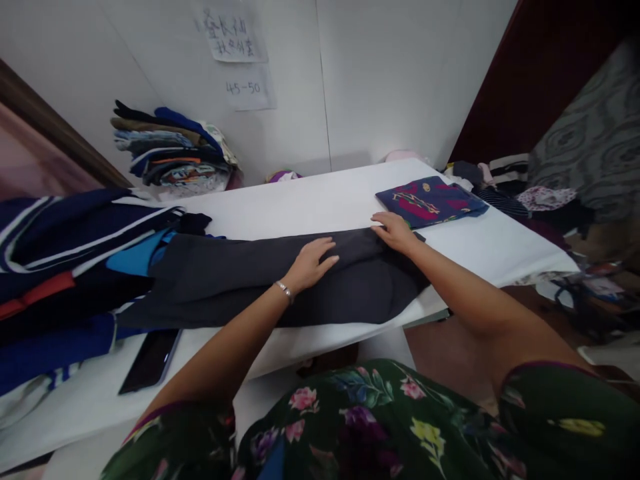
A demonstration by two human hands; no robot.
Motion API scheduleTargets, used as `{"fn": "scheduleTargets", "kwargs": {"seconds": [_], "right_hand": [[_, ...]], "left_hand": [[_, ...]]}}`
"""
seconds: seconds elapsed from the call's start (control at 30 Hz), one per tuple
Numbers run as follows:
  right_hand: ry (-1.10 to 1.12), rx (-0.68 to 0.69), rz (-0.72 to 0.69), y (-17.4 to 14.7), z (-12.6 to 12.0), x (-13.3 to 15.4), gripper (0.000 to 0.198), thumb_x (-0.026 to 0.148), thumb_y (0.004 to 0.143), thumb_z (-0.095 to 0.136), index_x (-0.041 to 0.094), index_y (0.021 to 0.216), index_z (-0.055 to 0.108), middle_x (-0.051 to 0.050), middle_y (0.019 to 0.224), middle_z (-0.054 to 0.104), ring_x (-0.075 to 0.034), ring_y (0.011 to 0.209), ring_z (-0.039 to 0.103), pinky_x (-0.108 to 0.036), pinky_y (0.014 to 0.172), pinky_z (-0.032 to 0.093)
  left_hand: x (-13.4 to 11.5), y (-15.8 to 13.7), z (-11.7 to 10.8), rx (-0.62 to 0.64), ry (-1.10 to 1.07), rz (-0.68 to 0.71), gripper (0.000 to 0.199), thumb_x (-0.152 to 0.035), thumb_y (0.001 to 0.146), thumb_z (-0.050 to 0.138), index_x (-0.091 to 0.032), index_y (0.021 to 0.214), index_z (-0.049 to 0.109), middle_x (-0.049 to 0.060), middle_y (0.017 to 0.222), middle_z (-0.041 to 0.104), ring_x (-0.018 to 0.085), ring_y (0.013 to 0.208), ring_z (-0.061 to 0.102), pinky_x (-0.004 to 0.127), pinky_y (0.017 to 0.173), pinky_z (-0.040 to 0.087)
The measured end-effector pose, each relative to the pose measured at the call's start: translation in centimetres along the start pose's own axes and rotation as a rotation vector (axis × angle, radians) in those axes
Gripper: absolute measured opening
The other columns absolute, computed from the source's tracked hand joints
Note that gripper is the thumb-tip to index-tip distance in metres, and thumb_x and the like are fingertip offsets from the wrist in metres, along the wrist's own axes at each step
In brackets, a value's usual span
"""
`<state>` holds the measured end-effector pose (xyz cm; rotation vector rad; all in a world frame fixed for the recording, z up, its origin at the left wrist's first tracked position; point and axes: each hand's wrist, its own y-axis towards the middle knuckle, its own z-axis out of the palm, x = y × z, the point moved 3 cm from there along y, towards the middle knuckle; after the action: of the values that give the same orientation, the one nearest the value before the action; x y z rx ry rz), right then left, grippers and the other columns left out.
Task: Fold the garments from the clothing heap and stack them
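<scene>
A dark grey garment that looks like a pair of trousers [240,280] lies stretched out lengthwise across the white table. My left hand [309,265], with a silver bracelet at its wrist, rests on the middle of the cloth, its fingers spread. Near the right end, my right hand [396,233] touches the far edge of the fabric with its fingers stretched out. Just beyond that hand is a folded navy garment [433,200] with red and yellow patterns. The left end of the grey cloth reaches onto a heap of clothes.
Navy and blue clothes with white stripes [60,233] are heaped at the left. A phone [151,360] lies near the front edge of the table [300,207]. Against the wall stands a stack of folded clothes [175,150]. More clothes [520,187] lie beyond the table's right side.
</scene>
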<state>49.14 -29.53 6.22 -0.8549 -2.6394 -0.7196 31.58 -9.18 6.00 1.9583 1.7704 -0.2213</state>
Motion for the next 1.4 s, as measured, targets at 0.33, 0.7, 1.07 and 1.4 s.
{"fn": "scheduleTargets", "kwargs": {"seconds": [0.33, 0.7, 1.07, 1.4], "right_hand": [[0.346, -0.020, 0.146, -12.3, -3.0, 1.6, 0.026, 0.039, 0.084, 0.053, 0.024, 0.096, 0.071, -0.005, 0.100, 0.070, -0.023, 0.096, 0.063, -0.038, 0.089, 0.050], [0.095, 0.077, -0.048, -17.4, -1.5, 1.5, 0.051, 0.036, 0.078, 0.065, 0.026, 0.128, 0.057, -0.008, 0.142, 0.047, -0.029, 0.135, 0.035, -0.052, 0.110, 0.028], [-0.068, 0.104, -0.103, -15.9, -0.6, 1.0, 0.041, 0.022, 0.082, 0.056, 0.023, 0.123, 0.060, -0.011, 0.135, 0.054, -0.028, 0.123, 0.050, -0.051, 0.103, 0.035], [0.305, 0.218, 0.163, -14.4, -1.1, 1.8, 0.044, 0.046, 0.084, 0.055, 0.023, 0.121, 0.060, -0.009, 0.142, 0.046, -0.027, 0.126, 0.048, -0.044, 0.105, 0.038]], "left_hand": [[-2.8, -10.6, 1.4, 0.029, 0.099, 0.134, 0.039, -0.043, 0.087, 0.057, -0.024, 0.120, 0.060, 0.009, 0.124, 0.060, 0.023, 0.112, 0.055, 0.041, 0.094, 0.045], [-3.8, -8.3, 1.5, 0.016, 0.116, -0.020, 0.025, -0.033, 0.093, 0.047, -0.024, 0.098, 0.069, 0.002, 0.100, 0.071, 0.017, 0.092, 0.061, 0.031, 0.083, 0.047], [-3.5, -8.0, 1.3, -0.010, 0.213, 0.197, 0.034, -0.037, 0.088, 0.057, -0.021, 0.118, 0.061, 0.007, 0.119, 0.065, 0.021, 0.108, 0.058, 0.035, 0.092, 0.046], [-3.0, -9.6, 3.5, 0.062, 0.359, 0.197, 0.038, -0.022, 0.086, 0.057, -0.018, 0.124, 0.057, 0.010, 0.133, 0.056, 0.025, 0.120, 0.051, 0.042, 0.101, 0.040]]}}
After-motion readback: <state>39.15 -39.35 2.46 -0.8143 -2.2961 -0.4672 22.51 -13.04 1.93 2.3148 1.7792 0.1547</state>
